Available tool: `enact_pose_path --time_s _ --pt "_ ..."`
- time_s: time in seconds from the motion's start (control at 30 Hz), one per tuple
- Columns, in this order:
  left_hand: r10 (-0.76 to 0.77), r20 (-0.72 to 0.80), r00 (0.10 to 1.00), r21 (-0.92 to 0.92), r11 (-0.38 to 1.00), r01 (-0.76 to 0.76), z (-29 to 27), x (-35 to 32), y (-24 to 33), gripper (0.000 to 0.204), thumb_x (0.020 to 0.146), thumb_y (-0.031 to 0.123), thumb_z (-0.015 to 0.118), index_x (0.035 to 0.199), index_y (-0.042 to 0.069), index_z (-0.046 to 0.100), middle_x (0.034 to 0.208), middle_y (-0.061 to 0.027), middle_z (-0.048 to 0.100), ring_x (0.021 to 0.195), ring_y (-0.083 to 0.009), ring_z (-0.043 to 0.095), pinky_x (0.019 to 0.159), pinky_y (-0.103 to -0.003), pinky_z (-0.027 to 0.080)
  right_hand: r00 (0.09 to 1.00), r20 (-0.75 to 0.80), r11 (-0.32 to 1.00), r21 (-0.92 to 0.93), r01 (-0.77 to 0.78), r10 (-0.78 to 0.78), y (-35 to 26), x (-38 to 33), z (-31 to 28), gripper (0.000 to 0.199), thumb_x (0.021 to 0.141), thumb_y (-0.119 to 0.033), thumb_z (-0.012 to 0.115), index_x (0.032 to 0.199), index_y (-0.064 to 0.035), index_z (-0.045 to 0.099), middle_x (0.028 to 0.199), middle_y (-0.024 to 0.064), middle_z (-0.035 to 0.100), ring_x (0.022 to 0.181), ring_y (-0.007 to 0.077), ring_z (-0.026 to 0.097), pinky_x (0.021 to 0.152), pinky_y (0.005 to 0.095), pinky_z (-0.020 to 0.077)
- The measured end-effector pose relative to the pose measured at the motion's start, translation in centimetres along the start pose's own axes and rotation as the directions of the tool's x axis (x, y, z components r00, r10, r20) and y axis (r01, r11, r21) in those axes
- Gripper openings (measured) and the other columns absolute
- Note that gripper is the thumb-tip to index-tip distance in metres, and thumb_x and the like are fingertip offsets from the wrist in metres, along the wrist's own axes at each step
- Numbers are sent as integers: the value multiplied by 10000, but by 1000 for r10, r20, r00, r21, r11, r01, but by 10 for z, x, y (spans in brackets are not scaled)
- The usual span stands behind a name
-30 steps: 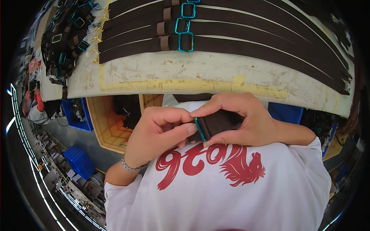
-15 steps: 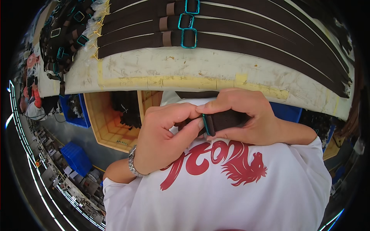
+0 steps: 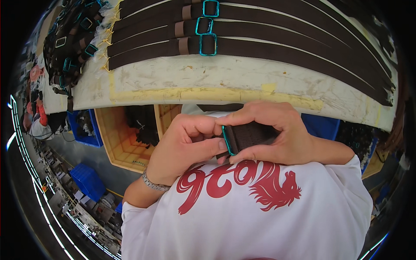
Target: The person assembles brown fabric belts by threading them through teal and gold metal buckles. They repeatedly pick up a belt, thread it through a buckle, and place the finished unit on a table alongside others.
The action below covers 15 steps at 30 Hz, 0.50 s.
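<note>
In front of my chest I hold a dark brown webbing strap with a teal-edged rectangular buckle on it. My right hand curls round the strap, thumb below and fingers above, close behind the buckle. Meeting it from the other side, my left hand has its thumb and index finger pressed at the buckle's left side. What lies between those left fingertips is partly hidden. A metal watch circles my left wrist.
Across the worn pale table lie several dark straps with teal buckles and brown loops. More buckled straps are heaped at the far left. Below the table edge stand a wooden box and blue bins.
The buckle has turned so that more of the strap's ribbed face shows. My left wrist has lowered and shifted left, its thumb now flatter. My right hand keeps its hold.
</note>
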<state>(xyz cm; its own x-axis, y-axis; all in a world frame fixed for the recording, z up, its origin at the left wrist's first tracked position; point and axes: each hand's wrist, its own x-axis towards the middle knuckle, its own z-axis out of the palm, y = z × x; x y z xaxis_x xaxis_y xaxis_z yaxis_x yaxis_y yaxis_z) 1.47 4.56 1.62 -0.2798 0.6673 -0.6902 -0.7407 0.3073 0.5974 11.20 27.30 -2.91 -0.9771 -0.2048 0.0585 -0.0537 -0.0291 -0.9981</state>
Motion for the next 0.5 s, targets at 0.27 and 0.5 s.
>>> enact_pose_path --time_s 0.27,0.5 --pt "554 91 827 827 421 -373 8 -12 -8 103 1013 -25 646 997 -52 743 844 -33 737 692 -69 645 601 -251 506 1000 -17 992 -122 -8 6 -1 -3 4 546 779 -77 955 1283 -39 748 1129 120 791 965 279 751 879 362 579" --pt "75 72 995 -282 958 -51 -6 14 -22 176 1049 62 694 1172 -49 753 852 -44 736 555 -28 502 492 -179 366 995 -34 993 78 -89 91 -2 -5 2 568 789 -23 952 1311 -5 728 1211 126 775 1091 197 751 946 327 586"
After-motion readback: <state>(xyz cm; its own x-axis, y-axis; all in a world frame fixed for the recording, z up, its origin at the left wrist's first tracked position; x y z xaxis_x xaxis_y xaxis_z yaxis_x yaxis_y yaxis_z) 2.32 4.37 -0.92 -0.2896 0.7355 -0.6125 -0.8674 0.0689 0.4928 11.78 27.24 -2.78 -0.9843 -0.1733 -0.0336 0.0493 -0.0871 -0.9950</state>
